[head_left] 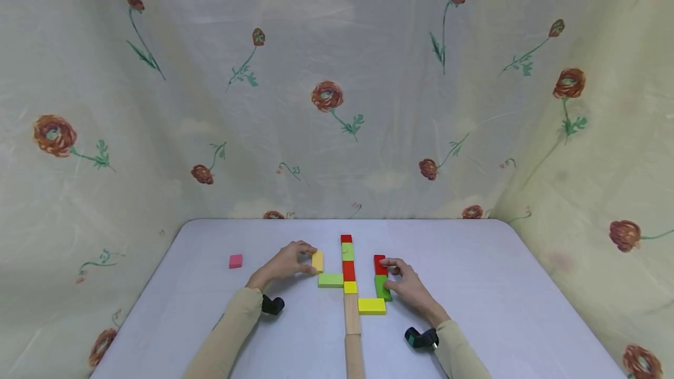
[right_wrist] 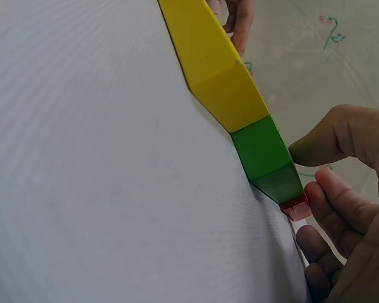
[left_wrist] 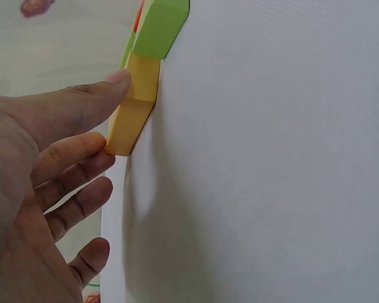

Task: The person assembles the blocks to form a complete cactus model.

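Observation:
My left hand (head_left: 286, 261) pinches a yellow-orange block (head_left: 317, 262) between thumb and fingertips, just above the end of a light green block (head_left: 330, 281). In the left wrist view that yellow-orange block (left_wrist: 134, 107) meets the light green block (left_wrist: 161, 28). My right hand (head_left: 411, 290) has its thumb at the side of a green block (head_left: 381, 286) and its fingertips at a red block (head_left: 380, 265) beyond it. The green block tilts slightly; in the right wrist view, the green block (right_wrist: 263, 150) meets the yellow block (right_wrist: 221, 82).
A column of blocks runs up the middle, with plain wood blocks (head_left: 353, 314) nearest and a red block (head_left: 346, 239) at its far end. The bright yellow block (head_left: 371, 306) branches right from it. A pink block (head_left: 235, 261) lies alone at the left of the white table (head_left: 505, 303).

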